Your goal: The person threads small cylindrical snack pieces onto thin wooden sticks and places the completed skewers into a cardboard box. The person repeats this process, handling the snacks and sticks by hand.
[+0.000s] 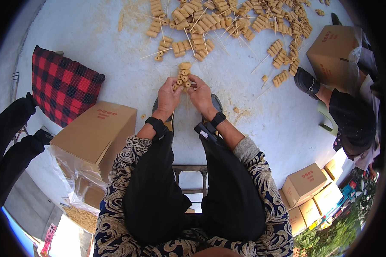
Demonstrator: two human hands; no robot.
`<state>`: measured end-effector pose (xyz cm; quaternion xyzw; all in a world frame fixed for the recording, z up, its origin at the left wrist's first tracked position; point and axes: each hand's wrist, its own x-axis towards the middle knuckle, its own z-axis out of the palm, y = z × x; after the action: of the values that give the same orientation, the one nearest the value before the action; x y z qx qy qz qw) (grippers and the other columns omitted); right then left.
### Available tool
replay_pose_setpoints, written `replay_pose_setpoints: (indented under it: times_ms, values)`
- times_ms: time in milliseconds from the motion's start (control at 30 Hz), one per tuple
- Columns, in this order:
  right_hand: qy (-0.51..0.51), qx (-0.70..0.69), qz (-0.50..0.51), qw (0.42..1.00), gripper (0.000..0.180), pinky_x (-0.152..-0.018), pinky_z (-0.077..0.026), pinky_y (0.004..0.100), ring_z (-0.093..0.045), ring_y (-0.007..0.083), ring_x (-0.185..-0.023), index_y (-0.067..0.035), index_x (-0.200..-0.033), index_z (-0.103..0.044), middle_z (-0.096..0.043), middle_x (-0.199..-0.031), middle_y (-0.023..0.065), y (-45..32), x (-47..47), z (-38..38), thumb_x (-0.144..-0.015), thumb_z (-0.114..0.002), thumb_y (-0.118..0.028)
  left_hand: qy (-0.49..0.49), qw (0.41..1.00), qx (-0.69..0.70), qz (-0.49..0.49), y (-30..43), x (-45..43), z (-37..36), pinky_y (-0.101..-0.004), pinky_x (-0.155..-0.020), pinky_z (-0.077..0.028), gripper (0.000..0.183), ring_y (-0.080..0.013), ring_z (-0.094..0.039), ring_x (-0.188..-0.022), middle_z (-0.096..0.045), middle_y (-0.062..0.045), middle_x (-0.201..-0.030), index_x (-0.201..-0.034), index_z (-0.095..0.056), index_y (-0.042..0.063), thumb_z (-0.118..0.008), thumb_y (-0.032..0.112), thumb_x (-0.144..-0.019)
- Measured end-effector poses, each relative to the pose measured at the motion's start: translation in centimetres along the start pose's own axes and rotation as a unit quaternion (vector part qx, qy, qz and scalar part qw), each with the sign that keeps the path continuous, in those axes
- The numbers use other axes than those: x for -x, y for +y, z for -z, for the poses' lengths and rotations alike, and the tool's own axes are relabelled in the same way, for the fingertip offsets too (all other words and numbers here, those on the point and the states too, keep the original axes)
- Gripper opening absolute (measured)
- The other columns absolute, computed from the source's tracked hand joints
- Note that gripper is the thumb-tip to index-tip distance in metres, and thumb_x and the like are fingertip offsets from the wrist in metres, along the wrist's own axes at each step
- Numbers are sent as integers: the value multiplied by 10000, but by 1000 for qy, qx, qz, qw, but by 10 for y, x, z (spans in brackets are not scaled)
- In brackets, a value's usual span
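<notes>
Between my two hands is a cluster of tan, hollow, tube-shaped food pieces on thin wooden sticks, the sticks pointing down toward me. My left hand grips its lower left side, thumb and fingers closed on it. On the right side, my right hand pinches the cluster near its lower pieces. Just beyond lies a large pile of similar skewered pieces on the pale floor, sticks pointing many ways. More skewers lie to the right of the pile.
A cardboard box stands at left beside a red-and-black checked cushion. Another person's legs are at far left. At right a person in black sits by a cardboard box. Stacked boxes stand at lower right.
</notes>
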<state>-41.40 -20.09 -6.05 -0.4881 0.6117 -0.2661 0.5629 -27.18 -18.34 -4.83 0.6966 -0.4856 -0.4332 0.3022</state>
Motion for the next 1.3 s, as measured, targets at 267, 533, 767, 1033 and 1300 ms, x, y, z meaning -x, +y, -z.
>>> replay_pose_setpoints:
  times_ms: [267, 533, 767, 1033, 1300]
  values:
    - [35, 184, 53, 981, 540, -850, -525, 357, -630, 316, -945, -17, -1327, -536, -567, -1156, 172, -9, 2, 7, -801, -657, -5, -38, 995, -57, -72, -1, 4, -11, -372, -805, -528, 377, -328, -652, -949, -616, -169, -1059, -1126, -524, 42, -710, 30, -799]
    - [19, 77, 26, 997, 441, -827, -531, 327, -645, 253, -902, 5, -1297, -569, -609, -1096, 147, 3, 4, 5, -863, -637, -18, -74, 994, -78, -24, 14, 3, -1, -429, -803, -522, 529, -407, -618, -968, -590, -226, -1040, -1126, -455, 18, -776, 212, -754]
    - [-35, -57, -51, 996, 293, -748, -545, 318, -672, 211, -813, -4, -1143, -652, -685, -947, 117, 8, -13, 15, -869, -668, -108, -7, 989, -146, 23, 24, -1, -8, -450, -752, -524, 546, -425, -634, -870, -606, -230, -949, -1081, -428, 29, -785, 237, -724]
    - [178, 151, 66, 970, 391, -763, -532, 354, -660, 234, -844, -58, -1193, -593, -637, -1111, 113, -18, -86, 62, -855, -707, -218, 16, 997, -69, -17, 4, 2, -9, -422, -770, -523, 454, -388, -642, -896, -606, -204, -993, -1091, -453, 35, -734, 131, -747]
    - [152, 313, -4, 938, 473, -789, -520, 384, -661, 289, -879, -45, -1132, -618, -667, -1033, 125, -31, -116, 59, -778, -768, -321, 33, 992, -104, -56, 14, 2, -10, -389, -829, -514, 610, -327, -616, -984, -578, -168, -1077, -1228, -479, 32, -805, 152, -726]
